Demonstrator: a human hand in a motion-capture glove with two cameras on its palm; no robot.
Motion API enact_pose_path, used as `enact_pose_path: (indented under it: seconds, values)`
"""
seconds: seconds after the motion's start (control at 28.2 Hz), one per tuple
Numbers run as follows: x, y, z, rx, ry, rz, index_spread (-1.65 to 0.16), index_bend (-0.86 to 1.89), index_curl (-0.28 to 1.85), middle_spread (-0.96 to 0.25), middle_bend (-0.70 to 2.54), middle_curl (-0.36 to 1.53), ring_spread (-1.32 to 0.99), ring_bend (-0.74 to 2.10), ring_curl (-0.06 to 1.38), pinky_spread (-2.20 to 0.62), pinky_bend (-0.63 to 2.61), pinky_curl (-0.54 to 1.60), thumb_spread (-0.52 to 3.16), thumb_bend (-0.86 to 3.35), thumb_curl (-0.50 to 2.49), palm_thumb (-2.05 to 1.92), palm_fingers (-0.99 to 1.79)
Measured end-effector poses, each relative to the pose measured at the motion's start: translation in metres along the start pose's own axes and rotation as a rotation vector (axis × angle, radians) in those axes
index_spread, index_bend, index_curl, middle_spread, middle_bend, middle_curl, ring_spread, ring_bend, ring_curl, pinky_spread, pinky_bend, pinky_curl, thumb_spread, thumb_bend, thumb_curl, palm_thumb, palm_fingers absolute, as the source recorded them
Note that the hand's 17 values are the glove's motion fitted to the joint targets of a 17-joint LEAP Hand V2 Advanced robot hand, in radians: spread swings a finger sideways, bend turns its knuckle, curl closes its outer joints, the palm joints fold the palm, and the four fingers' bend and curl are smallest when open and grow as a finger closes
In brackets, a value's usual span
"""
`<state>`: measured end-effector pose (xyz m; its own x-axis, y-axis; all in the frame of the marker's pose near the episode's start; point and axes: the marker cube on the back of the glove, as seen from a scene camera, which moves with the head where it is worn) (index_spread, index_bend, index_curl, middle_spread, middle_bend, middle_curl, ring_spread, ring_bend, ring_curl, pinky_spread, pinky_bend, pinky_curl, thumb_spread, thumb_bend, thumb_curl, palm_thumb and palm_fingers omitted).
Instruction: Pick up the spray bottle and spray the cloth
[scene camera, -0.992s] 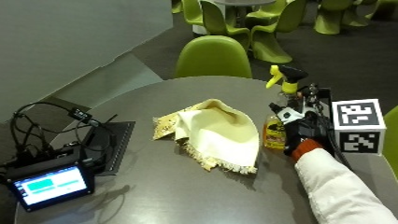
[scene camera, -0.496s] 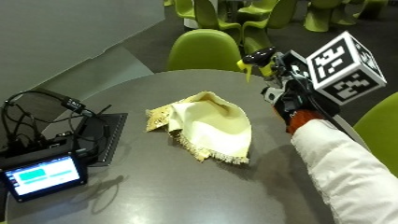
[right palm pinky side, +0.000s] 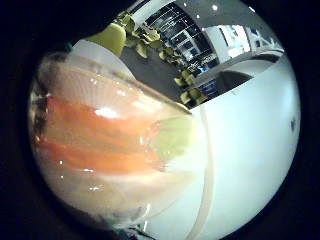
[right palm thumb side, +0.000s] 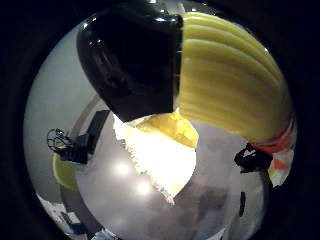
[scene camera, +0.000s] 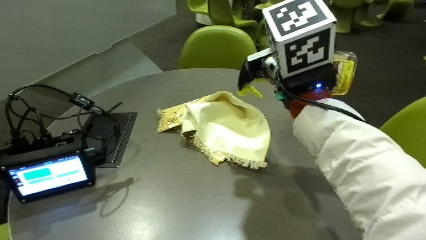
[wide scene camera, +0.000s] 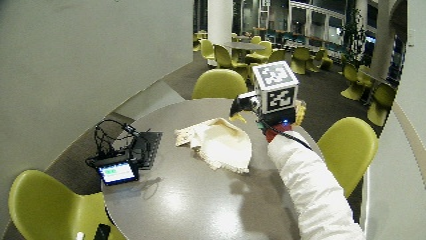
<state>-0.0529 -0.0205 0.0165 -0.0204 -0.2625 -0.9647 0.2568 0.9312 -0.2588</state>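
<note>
Outside view: the gloved right hand (scene camera: 296, 97) is holding one clear spray bottle with a black-and-yellow head (scene camera: 343, 70) above the round grey counter (scene camera: 166, 200), fingers wrapped round it, nozzle over the far edge of one cream fringed cloth (scene camera: 226, 127) lying on the counter. One small lit screen (scene camera: 46, 175) is sitting at the counter's edge. Thumb-side palm view: the bottle's head (right palm thumb side: 150, 65) is filling the frame above the cloth (right palm thumb side: 160, 155).

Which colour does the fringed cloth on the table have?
Pale cream-yellow fringed cloth, clearest in the outside view.
</note>
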Motion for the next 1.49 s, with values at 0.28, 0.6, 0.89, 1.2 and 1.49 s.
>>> enact_pose_path:
  seconds: [0.28,0.6,0.89,1.2,1.49]
  values:
    - [-0.006,-0.005,-0.007,-0.007,0.134,-0.037,-0.18,0.41,0.48,-0.05,0.54,0.47,-0.14,0.54,0.43,-0.06,0.17,0.27,0.49,0.25,0.51,1.1,0.8]
    - [-0.016,-0.004,-0.024,0.016,-0.649,0.106,-0.2,0.37,0.5,-0.06,0.52,0.51,-0.15,0.52,0.46,-0.08,0.19,0.31,0.44,0.19,0.56,1.11,0.8]
    - [-0.067,0.0,-0.055,-0.062,-1.615,0.062,-0.21,0.27,0.51,-0.07,0.47,0.53,-0.16,0.51,0.49,-0.1,0.21,0.36,0.51,0.18,0.6,1.17,0.68]
    - [-0.165,0.02,-0.026,-0.252,-1.815,0.015,-0.23,0.24,0.51,-0.07,0.45,0.55,-0.16,0.48,0.51,-0.09,0.17,0.37,0.65,0.18,0.63,1.19,0.61]
    - [-0.197,0.041,-0.018,-0.275,-1.775,-0.071,-0.24,0.23,0.51,-0.07,0.43,0.57,-0.17,0.47,0.52,-0.09,0.17,0.37,0.73,0.16,0.64,1.2,0.62]
